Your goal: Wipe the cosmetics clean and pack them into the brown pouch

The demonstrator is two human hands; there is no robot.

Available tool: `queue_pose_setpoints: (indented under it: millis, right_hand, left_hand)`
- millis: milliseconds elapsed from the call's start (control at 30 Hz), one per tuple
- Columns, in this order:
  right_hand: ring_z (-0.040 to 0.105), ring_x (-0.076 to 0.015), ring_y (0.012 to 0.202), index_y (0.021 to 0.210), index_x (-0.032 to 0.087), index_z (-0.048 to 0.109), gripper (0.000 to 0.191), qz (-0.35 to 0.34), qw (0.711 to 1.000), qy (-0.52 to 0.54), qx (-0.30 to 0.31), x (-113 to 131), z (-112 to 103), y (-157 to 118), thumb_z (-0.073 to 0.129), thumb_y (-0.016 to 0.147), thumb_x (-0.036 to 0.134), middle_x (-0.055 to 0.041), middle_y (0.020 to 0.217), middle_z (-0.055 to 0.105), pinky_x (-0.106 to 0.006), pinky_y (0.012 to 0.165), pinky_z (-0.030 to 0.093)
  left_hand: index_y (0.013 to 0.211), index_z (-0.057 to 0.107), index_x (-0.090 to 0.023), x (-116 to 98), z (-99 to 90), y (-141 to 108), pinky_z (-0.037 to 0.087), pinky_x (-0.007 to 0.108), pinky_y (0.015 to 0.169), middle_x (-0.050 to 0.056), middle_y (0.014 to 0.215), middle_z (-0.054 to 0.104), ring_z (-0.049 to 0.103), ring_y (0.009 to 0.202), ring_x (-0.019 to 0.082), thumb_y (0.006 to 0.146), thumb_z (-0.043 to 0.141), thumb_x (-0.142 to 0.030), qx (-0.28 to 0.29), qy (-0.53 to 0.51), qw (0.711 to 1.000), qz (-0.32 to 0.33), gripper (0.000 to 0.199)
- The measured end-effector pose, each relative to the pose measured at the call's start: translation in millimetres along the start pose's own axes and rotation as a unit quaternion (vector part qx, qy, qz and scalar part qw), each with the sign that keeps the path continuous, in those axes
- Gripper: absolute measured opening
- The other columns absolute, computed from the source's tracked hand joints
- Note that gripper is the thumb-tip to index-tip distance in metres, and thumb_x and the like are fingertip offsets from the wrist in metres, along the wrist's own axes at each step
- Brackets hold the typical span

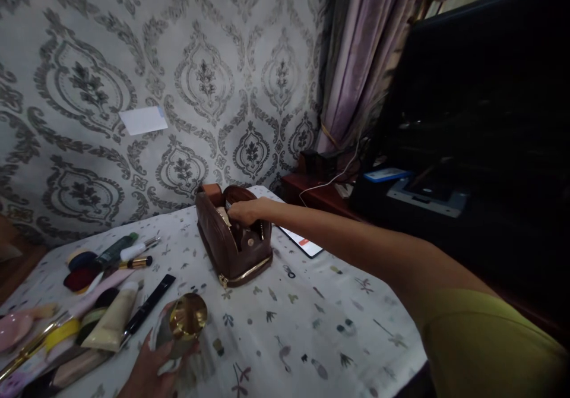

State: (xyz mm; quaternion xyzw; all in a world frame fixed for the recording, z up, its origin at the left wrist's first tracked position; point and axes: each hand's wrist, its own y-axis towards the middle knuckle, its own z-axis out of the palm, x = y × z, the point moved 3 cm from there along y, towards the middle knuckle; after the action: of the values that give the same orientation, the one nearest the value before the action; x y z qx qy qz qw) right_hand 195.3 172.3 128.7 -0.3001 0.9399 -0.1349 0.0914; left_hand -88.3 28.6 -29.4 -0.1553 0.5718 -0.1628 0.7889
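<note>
My left hand (154, 365) is closed around a clear glass bottle with a shiny gold cap (189, 316), held close above the cloth near the front. A brown leather-look cosmetic bag (234, 261) with a gold zip stands unzipped on the table. My right hand (244, 211) reaches in through its top from the right. Its fingers are curled and partly hidden inside the bag, so what they pinch cannot be made out. Left of the bag lie a black slim tube (149, 306) and a beige squeeze tube (111, 321).
More cosmetics, including a green tube (116, 250) and a yellow-lidded jar (62, 334), crowd the left side. A lit tablet (307, 245) lies beyond my right forearm. A dark screen-like panel (454, 107) stands at right, near a purple curtain (356, 59).
</note>
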Motion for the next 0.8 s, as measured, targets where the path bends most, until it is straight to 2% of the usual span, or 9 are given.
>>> queue_pose_setpoints:
  millis: [67,133,233,333,500,633,733,800]
  right_hand:
    - [0.067,-0.0254,0.093,0.1,0.006,0.072,0.027,0.013,1.0,-0.011,0.005,-2,-1,-2,0.066,0.073,0.007,-0.0159,0.102,0.074,-0.028,0.076,0.047]
    - [0.067,-0.0265,0.092,0.099,0.006,0.072,0.029,0.031,0.999,-0.02,0.015,-3,2,-3,0.07,0.07,0.01,-0.0164,0.102,0.074,-0.029,0.076,0.047]
    - [0.067,-0.0293,0.096,0.106,0.008,0.071,0.039,0.059,0.998,-0.028,0.022,-7,11,-1,0.073,0.067,0.01,-0.0179,0.108,0.072,-0.032,0.077,0.049]
    - [0.067,-0.03,0.1,0.113,0.012,0.069,0.046,0.076,0.996,-0.032,0.019,-10,19,5,0.071,0.067,0.009,-0.0161,0.114,0.071,-0.034,0.079,0.05]
    - [0.069,-0.0313,0.098,0.111,0.015,0.07,0.046,0.093,0.995,-0.042,0.016,-13,28,10,0.071,0.066,0.008,-0.0144,0.109,0.072,-0.037,0.077,0.053]
    - [0.068,-0.0297,0.101,0.106,0.017,0.071,0.039,0.083,0.995,-0.055,0.003,-13,28,9,0.069,0.068,0.008,-0.0125,0.108,0.073,-0.035,0.079,0.052]
    - [0.067,-0.0306,0.103,0.102,0.016,0.071,0.037,0.083,0.994,-0.07,-0.005,-13,27,10,0.071,0.067,0.008,-0.0142,0.108,0.073,-0.035,0.081,0.052]
    - [0.067,-0.0313,0.105,0.1,0.014,0.071,0.033,0.085,0.993,-0.08,-0.014,-13,26,11,0.07,0.067,0.007,-0.0157,0.108,0.073,-0.037,0.083,0.052]
  left_hand:
    - [0.117,0.062,-0.037,-5,8.5,-2,0.059,0.047,0.078,0.004,0.103,0.075,0.067,0.103,0.038,0.049,0.086,-0.041,0.005,0.054,0.998,0.033,0.072]
    - [0.109,0.063,-0.03,-12,19.9,-6,0.057,0.043,0.08,0.003,0.1,0.073,0.067,0.099,0.036,0.044,0.088,-0.042,0.014,0.14,0.984,0.107,0.07]
    - [0.099,0.062,-0.026,-21,35.4,-13,0.054,0.039,0.08,0.003,0.097,0.071,0.064,0.095,0.033,0.048,0.084,-0.045,0.025,0.284,0.93,0.234,0.059]
    - [0.096,0.063,-0.025,-23,41.8,-17,0.051,0.04,0.084,0.004,0.097,0.071,0.063,0.097,0.034,0.051,0.081,-0.045,0.037,0.361,0.887,0.286,0.053]
    - [0.099,0.062,-0.025,-27,37.8,-13,0.048,0.04,0.091,0.007,0.107,0.069,0.062,0.104,0.034,0.056,0.078,-0.046,0.063,0.454,0.838,0.295,0.051]
    - [0.105,0.064,-0.025,-36,32.7,-9,0.046,0.041,0.097,0.009,0.118,0.066,0.06,0.113,0.033,0.058,0.073,-0.029,0.096,0.565,0.766,0.292,0.048]
    - [0.123,0.063,-0.029,-44,34.3,-10,0.045,0.042,0.099,0.011,0.132,0.061,0.053,0.127,0.035,0.06,0.07,-0.024,0.114,0.639,0.716,0.257,0.064]
    - [0.136,0.054,-0.034,-50,42.1,-14,0.046,0.045,0.099,0.01,0.14,0.056,0.048,0.132,0.036,0.063,0.068,-0.022,0.121,0.692,0.672,0.235,0.075]
